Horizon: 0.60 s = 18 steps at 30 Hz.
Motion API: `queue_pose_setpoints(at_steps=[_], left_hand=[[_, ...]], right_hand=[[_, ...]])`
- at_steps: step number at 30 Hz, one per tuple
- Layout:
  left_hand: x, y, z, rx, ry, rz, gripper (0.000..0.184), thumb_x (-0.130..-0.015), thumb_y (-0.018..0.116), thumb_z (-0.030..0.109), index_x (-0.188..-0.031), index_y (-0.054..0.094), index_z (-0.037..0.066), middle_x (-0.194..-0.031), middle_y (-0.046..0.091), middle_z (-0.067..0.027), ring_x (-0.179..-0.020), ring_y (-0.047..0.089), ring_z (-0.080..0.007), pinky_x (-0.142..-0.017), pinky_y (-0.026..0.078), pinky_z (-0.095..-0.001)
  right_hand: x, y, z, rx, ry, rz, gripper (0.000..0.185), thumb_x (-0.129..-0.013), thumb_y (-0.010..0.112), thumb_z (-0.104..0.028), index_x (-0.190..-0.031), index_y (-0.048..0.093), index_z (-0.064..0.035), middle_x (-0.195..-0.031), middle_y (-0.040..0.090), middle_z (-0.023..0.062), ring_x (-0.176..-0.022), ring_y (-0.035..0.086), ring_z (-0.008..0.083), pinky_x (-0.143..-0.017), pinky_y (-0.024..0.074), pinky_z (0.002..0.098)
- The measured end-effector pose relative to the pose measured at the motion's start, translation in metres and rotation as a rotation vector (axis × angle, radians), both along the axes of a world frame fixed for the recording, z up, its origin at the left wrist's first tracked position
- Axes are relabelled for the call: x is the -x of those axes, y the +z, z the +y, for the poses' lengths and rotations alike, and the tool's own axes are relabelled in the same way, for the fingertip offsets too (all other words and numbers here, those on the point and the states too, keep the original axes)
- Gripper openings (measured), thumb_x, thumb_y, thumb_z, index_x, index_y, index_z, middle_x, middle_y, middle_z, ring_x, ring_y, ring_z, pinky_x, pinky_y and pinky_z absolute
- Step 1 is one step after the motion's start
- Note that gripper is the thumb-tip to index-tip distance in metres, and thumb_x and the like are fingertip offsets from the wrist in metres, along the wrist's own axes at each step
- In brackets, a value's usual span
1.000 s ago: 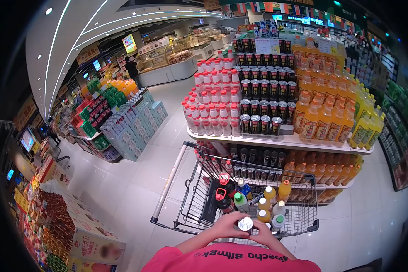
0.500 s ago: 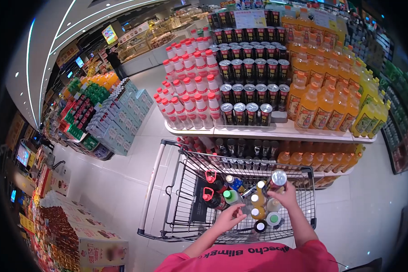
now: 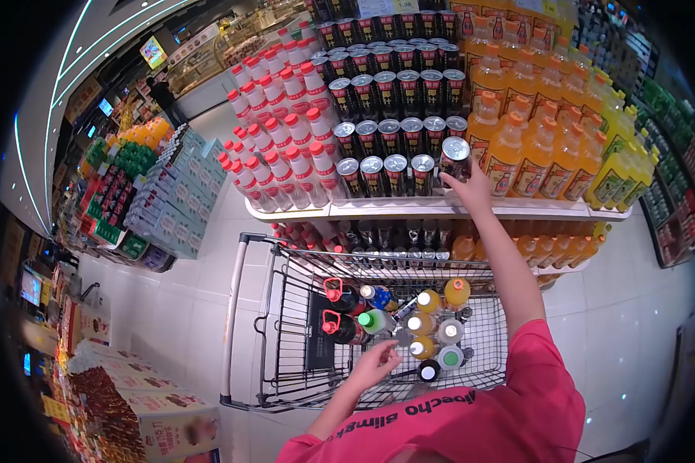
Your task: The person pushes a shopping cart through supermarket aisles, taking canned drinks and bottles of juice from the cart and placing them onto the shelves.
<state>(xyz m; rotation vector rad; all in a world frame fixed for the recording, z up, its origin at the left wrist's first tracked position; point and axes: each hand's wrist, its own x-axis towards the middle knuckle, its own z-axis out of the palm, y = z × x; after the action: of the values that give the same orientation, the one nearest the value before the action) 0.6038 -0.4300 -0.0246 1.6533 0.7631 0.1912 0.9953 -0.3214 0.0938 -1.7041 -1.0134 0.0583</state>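
My right hand is wrapped round a black drink can at the right end of the front row of matching cans on the shelf. Orange drink bottles stand just to the right of it. Over the shopping cart hangs my left hand, fingers apart and holding nothing. Close to it in the cart are a green-capped bottle, yellow-orange bottles with white caps, and two dark bottles with red handles.
White bottles with red caps fill the shelf's left side. Yellow bottles stand at its right end. Stacked light-blue cartons lie farther left, with a box display at the lower left. A person stands in the background.
My right hand has moved from above the cart up and forward to the shelf, carrying the can. The left hand has shifted slightly left and stays over the cart.
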Motion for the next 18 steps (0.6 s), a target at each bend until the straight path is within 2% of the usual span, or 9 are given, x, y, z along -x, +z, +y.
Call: queue_pose_setpoints(at_steps=[3, 4, 7, 11, 18], left_hand=[[0.004, -0.008, 0.000, 0.008, 0.001, 0.031, 0.043, -0.085, 0.065, 0.015, -0.124, 0.049, 0.003, -0.089, 0.058, -0.0028, -0.080, 0.059, -0.0093, -0.072, 0.048, -0.0246], [0.004, -0.012, -0.001, 0.000, 0.004, 0.034, 0.047, -0.085, 0.065, 0.020, -0.124, 0.049, 0.001, -0.089, 0.058, -0.0059, -0.073, 0.059, -0.0110, -0.066, 0.048, -0.0254], [0.003, -0.018, -0.001, 0.003, -0.009, 0.044, 0.048, -0.084, 0.065, 0.022, -0.124, 0.049, 0.002, -0.090, 0.058, -0.0061, -0.073, 0.059, -0.0119, -0.066, 0.048, -0.0258], [0.006, -0.047, -0.002, 0.025, -0.031, 0.039, 0.048, -0.084, 0.065, 0.023, -0.125, 0.050, 0.003, -0.091, 0.058, -0.0072, -0.074, 0.061, -0.0149, -0.068, 0.049, -0.0275], [0.000, -0.047, -0.003, -0.016, -0.042, 0.072, 0.049, -0.084, 0.064, 0.026, -0.124, 0.050, 0.002, -0.092, 0.060, -0.0095, -0.076, 0.063, -0.0179, -0.070, 0.049, -0.0295]], right_hand=[[-0.009, -0.017, 0.011, 0.016, -0.007, -0.012, 0.068, -0.070, 0.077, -0.029, -0.123, 0.049, 0.0032, -0.109, 0.062, 0.0169, -0.101, 0.061, 0.0266, -0.088, 0.0463, 0.0341], [-0.011, -0.023, 0.013, 0.007, -0.012, -0.006, 0.069, -0.070, 0.077, -0.031, -0.123, 0.049, 0.0031, -0.108, 0.063, 0.0172, -0.101, 0.061, 0.0269, -0.088, 0.0463, 0.0343], [-0.017, -0.033, 0.016, 0.039, -0.015, 0.021, 0.070, -0.069, 0.076, -0.033, -0.123, 0.049, 0.0032, -0.109, 0.063, 0.0173, -0.102, 0.061, 0.0273, -0.088, 0.0464, 0.0348], [-0.023, -0.040, 0.013, 0.112, 0.042, 0.012, 0.071, -0.069, 0.077, -0.035, -0.122, 0.050, 0.0032, -0.109, 0.063, 0.0185, -0.101, 0.061, 0.0281, -0.087, 0.0467, 0.0345], [-0.031, -0.046, 0.014, 0.163, 0.072, -0.030, 0.065, -0.068, 0.077, -0.035, -0.115, 0.054, 0.0033, -0.105, 0.063, 0.0191, -0.098, 0.062, 0.0302, -0.085, 0.0472, 0.0353]])
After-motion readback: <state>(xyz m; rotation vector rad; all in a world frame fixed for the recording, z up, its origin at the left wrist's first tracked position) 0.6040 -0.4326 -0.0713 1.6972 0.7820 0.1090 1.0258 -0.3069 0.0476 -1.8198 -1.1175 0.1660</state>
